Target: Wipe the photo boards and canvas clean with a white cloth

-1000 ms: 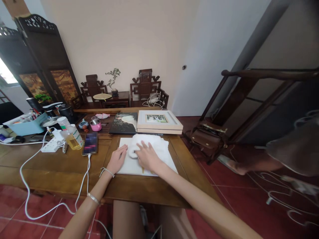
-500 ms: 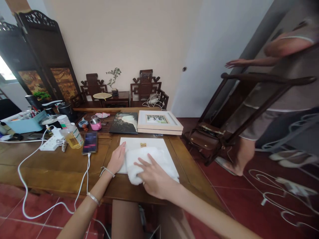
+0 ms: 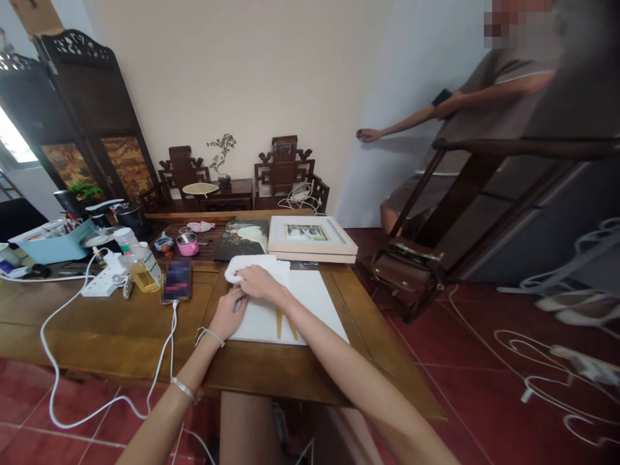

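Observation:
A white rectangular board (image 3: 320, 303) lies flat on the wooden table in front of me, with yellow-gold strips (image 3: 279, 323) showing on its surface below my right forearm. A bunched white towel (image 3: 266, 261) sits across the board's far left part. Closed over the towel's near side is my right hand (image 3: 259, 283), pressing it onto the board. My left hand (image 3: 228, 315) holds the board's left edge, its fingers bent, with the fingertips partly hidden beside my right hand.
Behind the board lie a framed picture (image 3: 314, 239) and a dark picture panel (image 3: 241, 240). To the left are a phone (image 3: 176, 281) on a cable, an oil bottle (image 3: 143, 266), a power strip (image 3: 99, 281) and a pink cup (image 3: 187, 244). A person (image 3: 484, 110) stands behind a wooden chair (image 3: 465, 187).
My right hand has moved the towel away from me and leftward, uncovering the board's near part and the gold strips. The person has shifted left and stretched an arm to the sliding door.

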